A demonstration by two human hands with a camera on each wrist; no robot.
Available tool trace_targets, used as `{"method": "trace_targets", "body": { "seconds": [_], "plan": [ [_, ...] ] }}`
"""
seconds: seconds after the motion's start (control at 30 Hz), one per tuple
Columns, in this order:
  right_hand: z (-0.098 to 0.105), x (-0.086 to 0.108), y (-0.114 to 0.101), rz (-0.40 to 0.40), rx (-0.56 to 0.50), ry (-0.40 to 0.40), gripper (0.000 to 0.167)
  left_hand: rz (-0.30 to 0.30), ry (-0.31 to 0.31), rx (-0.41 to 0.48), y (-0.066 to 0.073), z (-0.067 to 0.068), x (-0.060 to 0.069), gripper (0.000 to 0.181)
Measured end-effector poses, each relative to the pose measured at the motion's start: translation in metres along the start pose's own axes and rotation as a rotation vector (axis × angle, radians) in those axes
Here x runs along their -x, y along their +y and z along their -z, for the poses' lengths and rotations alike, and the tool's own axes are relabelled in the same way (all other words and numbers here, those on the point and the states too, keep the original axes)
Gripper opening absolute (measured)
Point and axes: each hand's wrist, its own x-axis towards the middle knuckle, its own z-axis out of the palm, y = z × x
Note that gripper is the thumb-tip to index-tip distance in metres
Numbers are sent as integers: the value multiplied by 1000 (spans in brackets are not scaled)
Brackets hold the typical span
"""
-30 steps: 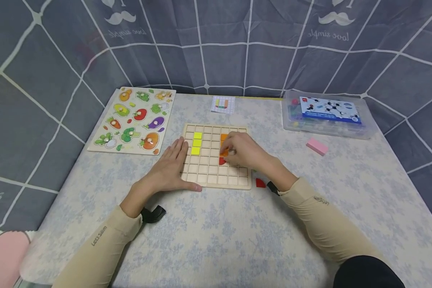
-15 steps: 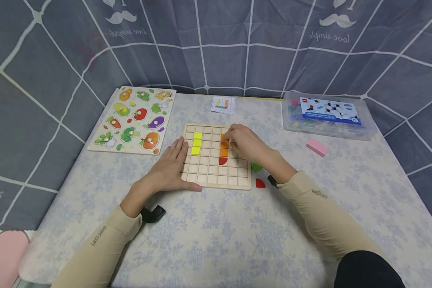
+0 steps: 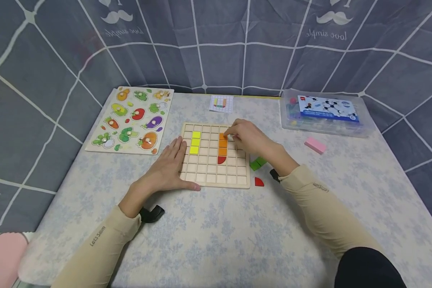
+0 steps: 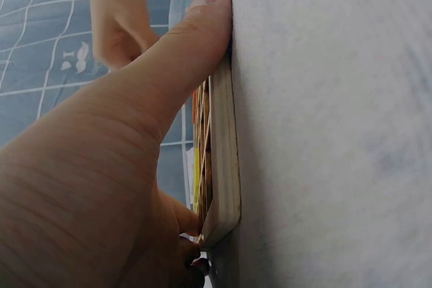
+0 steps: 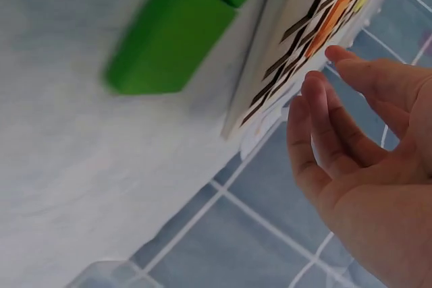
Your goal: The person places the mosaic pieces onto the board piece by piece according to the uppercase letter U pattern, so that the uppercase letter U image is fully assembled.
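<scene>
Orange tiles point(image 3: 222, 151) look seated: your right hand point(image 3: 250, 138), shifted up to the top one, grips nothing; left hand point(image 3: 167, 170) rests outstretched.

Repeats "love simple", mirrored, across the grey checked curtain point(image 3: 219, 64); apparently spells "Let's Slim" along both beige sleeves point(image 3: 102, 248).

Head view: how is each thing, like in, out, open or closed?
Board, flat, partly filled
Yellow squares, in the board
Orange squares, in the board
Upper red piece, in the board
Lower red piece, out on the table
Green blocks, out on the table
Box, looks closed
Veggie puzzle, flat
Card, flat
Pink block, on the table
Left hand, resting on the board
Right hand, at the orange squares
</scene>
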Motion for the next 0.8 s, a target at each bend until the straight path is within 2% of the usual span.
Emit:
{"method": "trace_targets", "body": {
  "seconds": [0.27, 0.47, 0.63, 0.8],
  "plan": [
    [6, 37, 29, -105, -149, 30, 23, -1, 8, 2, 1, 0, 1, 149],
    [13, 63, 44, -169, -247, -39, 23, -7, 19, 10, 0, -1, 2, 148],
    [15, 81, 54, -180, -343, -118, 30, -8, 17, 9, 1, 0, 3, 148],
    [12, 89, 57, -152, -350, -116, 30, 2, 13, 11, 2, 1, 3, 148]
  ]
}}
